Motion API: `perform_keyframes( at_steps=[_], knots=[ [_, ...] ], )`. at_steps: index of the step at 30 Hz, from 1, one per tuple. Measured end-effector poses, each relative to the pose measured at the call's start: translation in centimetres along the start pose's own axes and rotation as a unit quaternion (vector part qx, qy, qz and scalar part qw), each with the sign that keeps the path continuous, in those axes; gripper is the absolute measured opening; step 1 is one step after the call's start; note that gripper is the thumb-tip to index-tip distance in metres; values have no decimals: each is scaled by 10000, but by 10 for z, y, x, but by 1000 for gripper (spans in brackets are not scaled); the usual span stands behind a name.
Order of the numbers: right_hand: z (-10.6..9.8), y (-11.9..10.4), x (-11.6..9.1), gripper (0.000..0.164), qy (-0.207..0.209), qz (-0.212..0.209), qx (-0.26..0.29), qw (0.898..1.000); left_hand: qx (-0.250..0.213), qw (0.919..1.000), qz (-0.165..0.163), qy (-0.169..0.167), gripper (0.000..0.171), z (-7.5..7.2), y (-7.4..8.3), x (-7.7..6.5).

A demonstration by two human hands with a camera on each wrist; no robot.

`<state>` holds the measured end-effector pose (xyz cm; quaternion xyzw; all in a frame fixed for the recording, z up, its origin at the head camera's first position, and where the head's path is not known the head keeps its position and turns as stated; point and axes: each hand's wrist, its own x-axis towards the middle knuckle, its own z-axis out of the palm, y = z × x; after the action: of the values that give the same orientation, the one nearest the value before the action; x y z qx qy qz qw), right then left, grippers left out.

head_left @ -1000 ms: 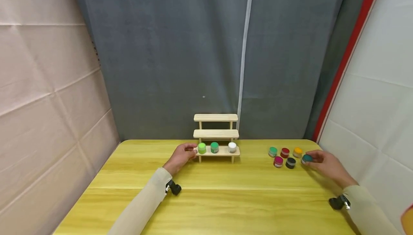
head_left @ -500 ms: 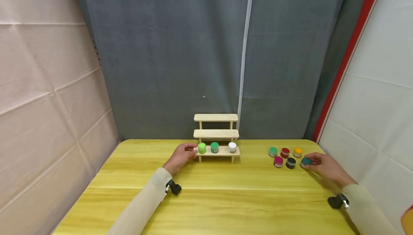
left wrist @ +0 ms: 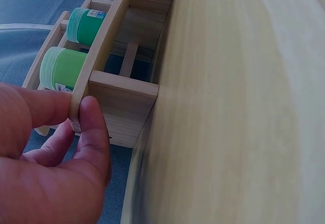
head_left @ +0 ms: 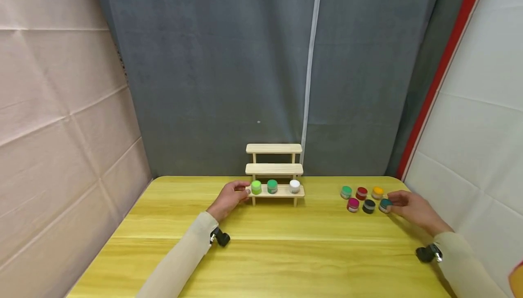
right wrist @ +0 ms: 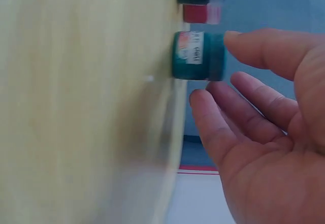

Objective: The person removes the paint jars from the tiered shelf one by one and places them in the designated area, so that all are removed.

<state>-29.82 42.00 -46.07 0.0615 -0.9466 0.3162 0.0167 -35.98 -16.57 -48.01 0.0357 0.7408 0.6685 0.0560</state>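
A three-tier wooden stand point(head_left: 274, 169) stands at the table's back. On its lowest tier are a light green jar point(head_left: 256, 187), a green jar point(head_left: 272, 186) and a white jar point(head_left: 294, 186). My left hand point(head_left: 229, 199) pinches the left end of that tier between thumb and fingers, beside the light green jar. At the right, a teal jar point(right wrist: 195, 56) stands upright on the table. My right hand point(head_left: 414, 211) is next to it; in the right wrist view one fingertip meets the lid's edge while the other fingers are spread apart from the jar.
Left of the teal jar stand several more: black point(head_left: 368, 206), magenta point(head_left: 353, 205), mint green point(head_left: 346, 192), red point(head_left: 361, 193) and yellow point(head_left: 377, 192). A grey curtain point(head_left: 204, 84) hangs behind the wooden table point(head_left: 261, 261), with a white sheet point(head_left: 478, 143) at the right.
My right hand has set the teal jar down slightly left, in line with the black jar, and loosened its fingers from it. My left hand has stayed on the stand.
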Motion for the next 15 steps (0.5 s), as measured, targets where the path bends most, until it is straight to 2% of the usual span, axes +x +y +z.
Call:
perform_keyframes(
  at_steps=[6,15],
  knots=[
    [-8,-12,0,54,263,-239,-229,9991,72,10000,16,43,33,0,2,-2],
    [-11,-39,-1,57,393,-282,43,9988,112,9999,-1,55,32,1,0,-2]
  ],
)
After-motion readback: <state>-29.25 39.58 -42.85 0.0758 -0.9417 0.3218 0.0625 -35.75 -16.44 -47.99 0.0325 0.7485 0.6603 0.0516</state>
